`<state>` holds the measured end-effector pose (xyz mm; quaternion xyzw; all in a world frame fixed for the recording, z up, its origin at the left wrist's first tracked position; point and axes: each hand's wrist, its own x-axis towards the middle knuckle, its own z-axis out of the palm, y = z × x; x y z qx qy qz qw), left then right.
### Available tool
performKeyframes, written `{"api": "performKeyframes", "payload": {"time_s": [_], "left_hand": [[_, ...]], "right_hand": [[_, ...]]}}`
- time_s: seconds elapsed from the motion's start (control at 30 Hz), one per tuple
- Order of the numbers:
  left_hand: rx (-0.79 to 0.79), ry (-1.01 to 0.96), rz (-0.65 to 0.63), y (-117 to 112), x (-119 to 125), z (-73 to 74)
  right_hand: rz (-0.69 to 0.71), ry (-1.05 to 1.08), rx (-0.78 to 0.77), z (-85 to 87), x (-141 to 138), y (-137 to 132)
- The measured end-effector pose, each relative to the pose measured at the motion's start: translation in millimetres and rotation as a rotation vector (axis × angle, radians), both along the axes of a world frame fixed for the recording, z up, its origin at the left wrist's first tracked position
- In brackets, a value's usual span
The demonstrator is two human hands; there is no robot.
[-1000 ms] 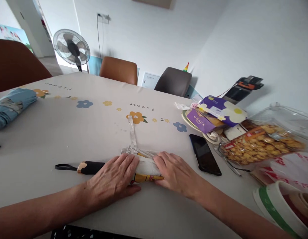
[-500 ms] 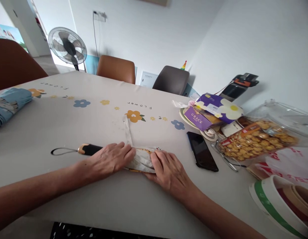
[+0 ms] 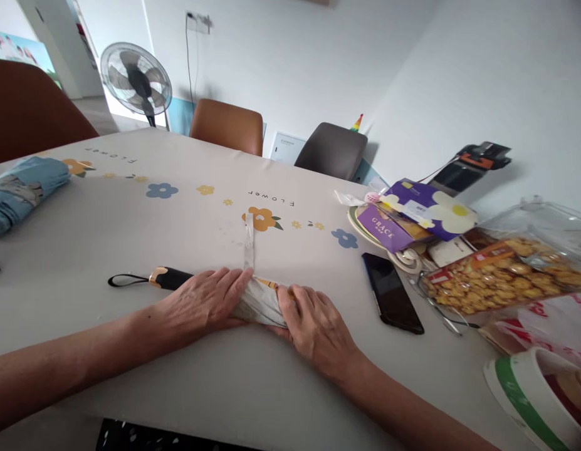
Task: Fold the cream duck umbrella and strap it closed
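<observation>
A folded white umbrella (image 3: 261, 300) lies across the table (image 3: 187, 225), its black handle (image 3: 170, 277) with a gold band and wrist loop sticking out to the left. Its closing strap (image 3: 249, 241) runs away from me over the cloth. My left hand (image 3: 203, 302) lies over the umbrella's handle end, fingers pressed on the rolled fabric. At the other end, my right hand (image 3: 313, 322) curls round the canopy.
A black phone (image 3: 391, 291) lies right of my hands. Beyond it are a plate with purple packets (image 3: 403, 216), a clear box of biscuits (image 3: 506, 269) and tape rolls (image 3: 539, 391). A blue folded umbrella (image 3: 22, 191) sits far left. Chairs and a fan (image 3: 136, 78) stand behind.
Both hands rolled the umbrella slightly away from me and closed in on the fabric; the yellow printed edge seen earlier is now tucked under.
</observation>
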<state>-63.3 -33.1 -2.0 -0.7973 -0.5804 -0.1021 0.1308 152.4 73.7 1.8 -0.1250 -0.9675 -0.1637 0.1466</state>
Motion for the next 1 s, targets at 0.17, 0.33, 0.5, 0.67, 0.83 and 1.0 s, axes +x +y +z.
{"api": "performKeyframes", "payload": {"time_s": [0.17,0.33,0.5,0.67,0.83,1.0], "left_hand": [[-0.236,-0.128,0.057,11,4,22.8],[-0.218,-0.121,0.036,15,0,18.6],[-0.107,-0.014,-0.097,12,-5,8.0],[0.034,0.073,-0.16,8,-7,1.2],[0.107,0.109,-0.164,6,-10,-3.8],[0.13,0.009,-0.102,2,-4,-2.4]], "right_hand": [[0.058,0.003,0.084,0.8,2,1],[0.045,0.034,-0.02,-0.7,1,-1],[-0.094,-0.04,-0.342,14.5,-8,4],[-0.035,-0.219,-0.587,30.5,-20,20],[-0.103,-0.221,-0.758,34.1,-23,27],[-0.031,-0.172,-0.546,27.9,-17,12]]}}
